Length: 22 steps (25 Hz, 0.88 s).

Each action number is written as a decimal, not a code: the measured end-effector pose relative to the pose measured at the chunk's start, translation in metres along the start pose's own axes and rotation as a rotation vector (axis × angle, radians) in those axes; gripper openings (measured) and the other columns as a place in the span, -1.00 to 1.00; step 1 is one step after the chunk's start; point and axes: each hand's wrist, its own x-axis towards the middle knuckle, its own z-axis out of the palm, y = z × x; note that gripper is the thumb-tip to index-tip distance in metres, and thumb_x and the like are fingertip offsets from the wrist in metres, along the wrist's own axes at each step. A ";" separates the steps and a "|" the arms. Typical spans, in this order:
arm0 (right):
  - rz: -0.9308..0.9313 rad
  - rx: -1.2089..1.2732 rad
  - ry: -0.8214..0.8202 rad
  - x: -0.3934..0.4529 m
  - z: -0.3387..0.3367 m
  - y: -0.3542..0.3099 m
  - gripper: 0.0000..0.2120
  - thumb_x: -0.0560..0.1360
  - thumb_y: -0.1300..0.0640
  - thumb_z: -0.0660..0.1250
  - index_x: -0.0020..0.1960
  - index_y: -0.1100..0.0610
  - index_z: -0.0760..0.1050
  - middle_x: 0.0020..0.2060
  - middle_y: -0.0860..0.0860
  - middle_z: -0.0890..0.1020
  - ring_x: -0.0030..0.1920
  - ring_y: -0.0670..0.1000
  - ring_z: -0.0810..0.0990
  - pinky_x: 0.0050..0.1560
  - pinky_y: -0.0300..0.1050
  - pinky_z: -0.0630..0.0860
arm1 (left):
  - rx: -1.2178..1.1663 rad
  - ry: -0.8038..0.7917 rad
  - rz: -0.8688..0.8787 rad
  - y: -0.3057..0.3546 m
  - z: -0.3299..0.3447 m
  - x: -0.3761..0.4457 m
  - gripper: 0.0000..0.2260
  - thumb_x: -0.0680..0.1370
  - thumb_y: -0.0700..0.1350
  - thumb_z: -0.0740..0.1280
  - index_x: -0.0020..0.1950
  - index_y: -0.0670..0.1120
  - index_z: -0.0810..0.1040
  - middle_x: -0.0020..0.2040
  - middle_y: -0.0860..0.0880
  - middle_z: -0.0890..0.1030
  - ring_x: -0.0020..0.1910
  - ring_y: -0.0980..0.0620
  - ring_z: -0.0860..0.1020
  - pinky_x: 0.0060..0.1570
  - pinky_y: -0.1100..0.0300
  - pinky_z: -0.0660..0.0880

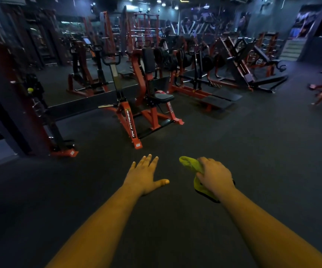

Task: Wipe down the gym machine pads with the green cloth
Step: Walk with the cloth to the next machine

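Note:
My right hand (215, 176) grips a bunched green cloth (190, 164), which sticks out to the left of my fingers and hangs below the wrist. My left hand (144, 175) is held out beside it, fingers straight and spread, holding nothing. Both hands hover over the dark floor. Ahead stands a red machine (129, 120) with a black seat pad (164, 97) and an upright black chest pad (148, 59). The machine is well beyond my hands, with bare floor between.
A tall red rack post (26, 105) with a floor foot stands at the left. More red and black machines (233, 68) fill the back and right. A mirror wall runs behind the nearest machine. Dark rubber floor (252, 151) spreads to the right.

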 end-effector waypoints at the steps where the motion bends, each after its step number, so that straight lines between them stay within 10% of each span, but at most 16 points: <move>1: 0.002 0.009 0.005 0.032 0.005 0.004 -0.59 0.56 -0.09 0.29 0.39 -0.10 0.38 0.20 -0.05 0.57 0.18 0.09 0.57 0.04 0.05 0.57 | 0.010 -0.006 0.010 -0.004 -0.002 0.033 -0.09 0.52 0.46 0.16 0.66 0.05 -0.17 0.67 -0.04 -0.14 0.65 -0.04 -0.13 0.60 -0.16 -0.08; 22: 0.088 0.307 -0.124 0.659 0.100 0.056 -0.59 0.50 -0.06 0.39 0.34 -0.10 0.49 0.06 -0.05 0.64 0.01 0.05 0.62 -0.07 -0.03 0.56 | -0.032 -0.063 -0.011 -0.116 -0.026 0.649 -0.09 0.52 0.43 0.21 0.67 0.02 -0.13 0.68 -0.07 -0.10 0.65 -0.08 -0.07 0.60 -0.16 -0.01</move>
